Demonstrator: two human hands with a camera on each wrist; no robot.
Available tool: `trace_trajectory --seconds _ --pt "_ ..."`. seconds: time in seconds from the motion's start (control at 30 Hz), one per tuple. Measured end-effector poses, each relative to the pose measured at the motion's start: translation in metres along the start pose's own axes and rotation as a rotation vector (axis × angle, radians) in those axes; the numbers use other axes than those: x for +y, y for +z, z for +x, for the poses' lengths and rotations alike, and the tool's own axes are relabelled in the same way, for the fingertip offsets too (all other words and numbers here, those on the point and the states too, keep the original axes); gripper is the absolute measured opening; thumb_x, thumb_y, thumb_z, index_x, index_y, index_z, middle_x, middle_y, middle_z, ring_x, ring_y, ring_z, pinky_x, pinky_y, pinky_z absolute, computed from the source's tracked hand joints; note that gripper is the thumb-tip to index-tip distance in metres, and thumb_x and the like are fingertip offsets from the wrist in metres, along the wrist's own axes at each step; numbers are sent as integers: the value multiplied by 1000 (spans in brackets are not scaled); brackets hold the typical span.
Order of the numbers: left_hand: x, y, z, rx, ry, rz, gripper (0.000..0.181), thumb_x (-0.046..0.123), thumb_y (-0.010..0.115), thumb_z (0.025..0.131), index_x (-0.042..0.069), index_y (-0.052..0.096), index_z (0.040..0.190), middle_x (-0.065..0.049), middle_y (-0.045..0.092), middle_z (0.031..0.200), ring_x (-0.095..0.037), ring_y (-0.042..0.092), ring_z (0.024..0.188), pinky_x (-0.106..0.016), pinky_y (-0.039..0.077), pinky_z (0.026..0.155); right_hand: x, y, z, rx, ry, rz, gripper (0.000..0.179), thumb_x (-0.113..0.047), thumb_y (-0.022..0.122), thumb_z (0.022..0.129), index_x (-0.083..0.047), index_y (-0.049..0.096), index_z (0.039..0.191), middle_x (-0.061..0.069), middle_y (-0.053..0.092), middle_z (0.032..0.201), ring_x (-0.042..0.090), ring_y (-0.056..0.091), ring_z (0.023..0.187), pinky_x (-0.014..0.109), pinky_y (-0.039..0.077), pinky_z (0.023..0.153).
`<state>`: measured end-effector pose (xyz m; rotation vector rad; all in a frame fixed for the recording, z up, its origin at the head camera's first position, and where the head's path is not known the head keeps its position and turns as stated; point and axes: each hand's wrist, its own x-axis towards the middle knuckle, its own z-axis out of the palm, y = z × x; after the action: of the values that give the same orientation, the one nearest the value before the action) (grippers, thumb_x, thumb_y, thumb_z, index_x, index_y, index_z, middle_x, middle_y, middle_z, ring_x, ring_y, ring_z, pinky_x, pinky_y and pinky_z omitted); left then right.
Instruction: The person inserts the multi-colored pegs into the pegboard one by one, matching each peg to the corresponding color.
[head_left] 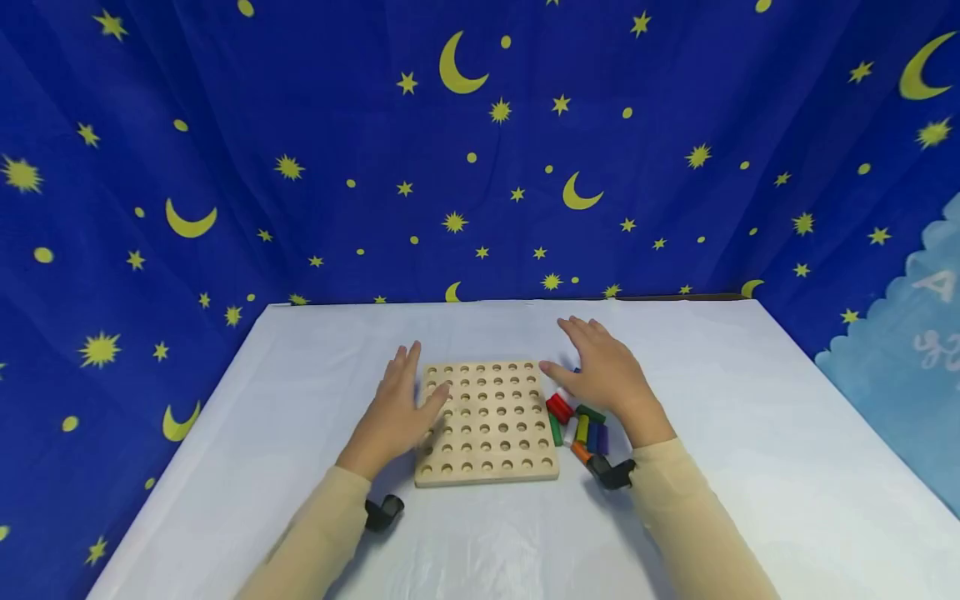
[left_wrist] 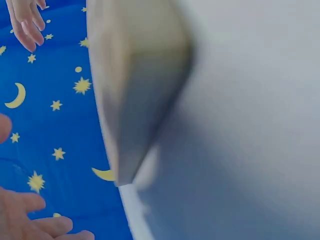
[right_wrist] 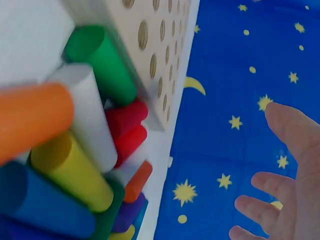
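Observation:
A square wooden pegboard (head_left: 487,480) with rows of round holes lies on the table. My left hand (head_left: 393,417) is at its left side, fingers extended, the thumb over the left holes; whether it touches the wood I cannot tell. Raised above the heap at the board's right, my right hand (head_left: 607,375) has its fingers spread and holds nothing. That heap mixes coloured pegs: green (right_wrist: 100,62), white (right_wrist: 87,115), yellow (right_wrist: 75,172), orange (right_wrist: 32,117), blue (right_wrist: 45,202) and red (right_wrist: 131,145) among them. In the left wrist view the pegboard is a blur.
A white-covered table (head_left: 300,367) extends around the board. Behind it hangs a blue curtain (head_left: 337,125) with yellow stars and moons. Black wrist mounts (head_left: 384,513) stick out near both sleeves. A light-blue printed panel (head_left: 900,367) is at the right.

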<state>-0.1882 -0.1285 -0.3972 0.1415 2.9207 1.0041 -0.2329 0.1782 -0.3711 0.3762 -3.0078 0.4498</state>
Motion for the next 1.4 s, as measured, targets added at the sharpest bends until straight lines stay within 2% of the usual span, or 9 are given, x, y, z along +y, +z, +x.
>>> trace_trajectory --seconds 0.2,0.37,0.5,0.6,0.7,0.87,1.0,1.1,1.4 --pt "-13 10 -5 25 -39 -97 84 55 44 100 18 0 161 -12 1 169 -35 2 156 -58 13 124 16 -3 4 -7 38 42 75 -55 53 96 -15 31 156 13 35 160 38 27 149 62 28 119" --pt "-18 16 -14 1 -80 -130 85 51 47 100 15 1 161 -15 2 168 -36 0 155 -59 11 123 26 -6 10 -44 91 68 69 -47 55 98 -17 31 156 15 37 159 39 30 147 62 28 118" --pt "-21 23 -23 -22 -101 -143 89 52 50 98 13 0 161 -19 2 167 -39 1 154 -61 12 122 36 -8 16 -118 105 65 60 -37 57 100 -18 38 153 16 51 147 39 41 139 64 35 114" --pt "-25 30 -29 -26 -84 -143 96 57 54 96 12 0 161 -19 1 167 -40 1 154 -62 11 122 43 -7 20 -179 79 52 51 -27 59 100 -16 47 148 16 60 134 38 51 128 62 41 109" --pt "-27 35 -34 -14 -60 -105 106 65 58 90 11 1 161 -19 3 167 -42 1 153 -62 11 123 48 -5 23 -215 34 35 43 -19 59 100 -14 54 142 15 64 128 37 55 123 60 44 107" --pt "-28 41 -38 28 16 7 126 79 64 74 5 8 160 -18 12 166 -38 10 154 -57 13 125 52 0 32 -268 5 10 37 -15 59 100 -15 60 137 11 67 124 32 59 117 56 48 104" --pt "-29 45 -40 20 60 62 144 87 69 59 5 8 160 -17 14 166 -33 12 155 -53 14 126 53 2 39 -320 8 2 35 -14 62 98 -16 64 133 10 69 120 30 61 114 54 50 102" --pt "-31 47 -41 8 73 71 151 89 70 52 4 7 160 -16 13 167 -32 12 155 -51 13 127 52 4 41 -347 20 -5 33 -14 64 96 -16 66 130 10 69 119 29 61 112 53 51 102" --pt "-35 53 -42 12 101 71 146 83 73 58 -1 8 158 -18 16 166 -33 13 155 -50 14 127 55 13 41 -372 36 -19 36 -14 68 95 -12 65 131 10 69 116 26 61 104 51 52 99"
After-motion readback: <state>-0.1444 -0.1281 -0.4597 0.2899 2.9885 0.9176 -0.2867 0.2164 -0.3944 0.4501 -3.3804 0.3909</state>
